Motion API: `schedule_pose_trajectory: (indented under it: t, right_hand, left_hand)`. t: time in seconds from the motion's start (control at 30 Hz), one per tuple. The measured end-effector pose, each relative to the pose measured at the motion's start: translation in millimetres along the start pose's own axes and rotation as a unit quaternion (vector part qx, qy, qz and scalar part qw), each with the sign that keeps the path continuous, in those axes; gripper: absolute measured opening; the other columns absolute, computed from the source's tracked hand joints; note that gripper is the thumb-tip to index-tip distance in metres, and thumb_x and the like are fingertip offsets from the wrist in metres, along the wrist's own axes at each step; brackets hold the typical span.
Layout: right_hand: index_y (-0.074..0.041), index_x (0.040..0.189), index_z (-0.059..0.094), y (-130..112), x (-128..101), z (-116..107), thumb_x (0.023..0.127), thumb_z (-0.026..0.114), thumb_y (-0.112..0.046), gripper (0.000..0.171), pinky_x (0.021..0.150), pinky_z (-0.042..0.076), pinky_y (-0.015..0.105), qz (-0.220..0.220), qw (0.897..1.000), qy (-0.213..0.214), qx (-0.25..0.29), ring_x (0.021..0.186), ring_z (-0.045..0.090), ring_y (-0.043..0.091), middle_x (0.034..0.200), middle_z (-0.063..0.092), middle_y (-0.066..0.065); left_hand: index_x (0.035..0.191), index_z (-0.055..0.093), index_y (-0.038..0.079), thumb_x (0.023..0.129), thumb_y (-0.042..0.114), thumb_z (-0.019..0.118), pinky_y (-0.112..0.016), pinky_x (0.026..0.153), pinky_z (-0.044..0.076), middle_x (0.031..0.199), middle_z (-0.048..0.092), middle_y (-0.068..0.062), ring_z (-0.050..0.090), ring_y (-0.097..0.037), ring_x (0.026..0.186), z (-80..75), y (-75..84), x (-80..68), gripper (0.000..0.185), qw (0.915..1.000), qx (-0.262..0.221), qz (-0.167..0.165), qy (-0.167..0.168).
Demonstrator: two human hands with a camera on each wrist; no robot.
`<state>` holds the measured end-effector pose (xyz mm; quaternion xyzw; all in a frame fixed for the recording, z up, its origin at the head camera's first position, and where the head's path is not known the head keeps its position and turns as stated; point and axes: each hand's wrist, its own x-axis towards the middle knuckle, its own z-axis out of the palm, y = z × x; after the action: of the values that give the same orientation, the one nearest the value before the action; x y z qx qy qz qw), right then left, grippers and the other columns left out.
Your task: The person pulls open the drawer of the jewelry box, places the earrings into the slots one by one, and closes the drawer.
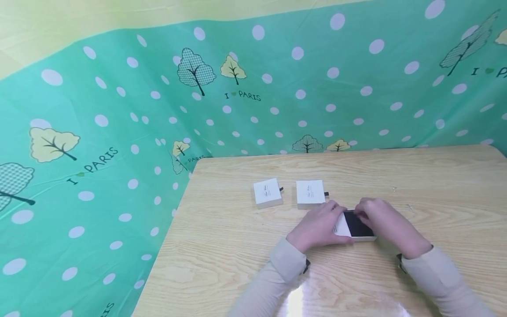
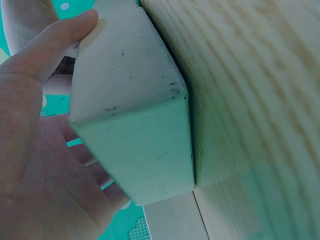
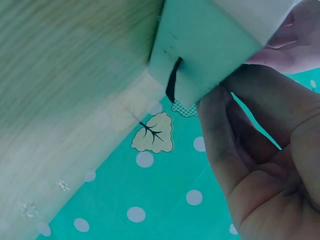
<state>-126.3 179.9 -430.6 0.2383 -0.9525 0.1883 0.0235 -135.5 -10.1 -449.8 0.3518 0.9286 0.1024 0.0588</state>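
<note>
Three small white boxes sit on your wooden surface (image 1: 435, 176): two closed boxes (image 1: 268, 192) (image 1: 310, 193) lie just beyond your hands, and the third box (image 1: 354, 226) rests between your palms with its dark inside showing. It looks light, stiff cardboard, easily dented, so take it by the flat sides. Your left hand (image 1: 318, 226) cradles its near end with fingers (image 2: 60, 40) curled round it, while your right hand (image 1: 382, 220) arches over the far end, fingers pinching it.

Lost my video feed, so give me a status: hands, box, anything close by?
Left hand grips the white box, right hand pinches its far end. Box on the table, dark drawer showing. Two closed boxes just beyond, clear.
</note>
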Motion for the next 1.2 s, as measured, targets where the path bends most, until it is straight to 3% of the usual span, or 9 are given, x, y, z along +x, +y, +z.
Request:
schedule_pose_trajectory:
  t: [0.4, 1.03, 1.2]
  right_hand:
    - [-0.004, 0.074, 0.076, -1.2, -0.9, -4.8, 0.077, 0.074, 0.012, 0.016, 0.055, 0.053, 0.030, -0.019, 0.999, -0.010, -0.031, 0.063, 0.060, 0.010, 0.068, 0.065, 0.002]
    - [-0.011, 0.066, 0.072, 4.0, -2.1, -2.9, 0.075, 0.075, 0.010, 0.023, 0.051, 0.047, 0.028, -0.037, 0.999, -0.001, -0.038, 0.060, 0.052, 0.009, 0.063, 0.060, -0.003]
    - [-0.012, 0.067, 0.073, 5.0, -3.8, -3.3, 0.073, 0.079, 0.007, 0.021, 0.053, 0.051, 0.029, -0.034, 0.999, 0.001, -0.036, 0.062, 0.054, 0.009, 0.064, 0.060, -0.003]
  left_hand:
    - [0.140, 0.053, 0.018, 0.078, 0.067, 0.071, -0.012, 0.073, 0.039, 0.122, 0.052, 0.008, 0.047, -0.002, 0.094, 0.8, 0.2, 0.5, 0.081, 1.0000, 0.002, -0.001, 0.000]
    - [0.138, 0.054, 0.018, 0.077, 0.066, 0.072, -0.012, 0.078, 0.041, 0.124, 0.053, 0.008, 0.048, -0.002, 0.097, -0.6, -0.7, 1.3, 0.080, 1.0000, 0.007, 0.006, 0.003]
    - [0.138, 0.054, 0.016, 0.078, 0.065, 0.072, -0.011, 0.077, 0.040, 0.124, 0.053, 0.008, 0.048, -0.001, 0.096, -1.9, 0.3, 0.2, 0.080, 0.9999, 0.013, 0.011, 0.003]
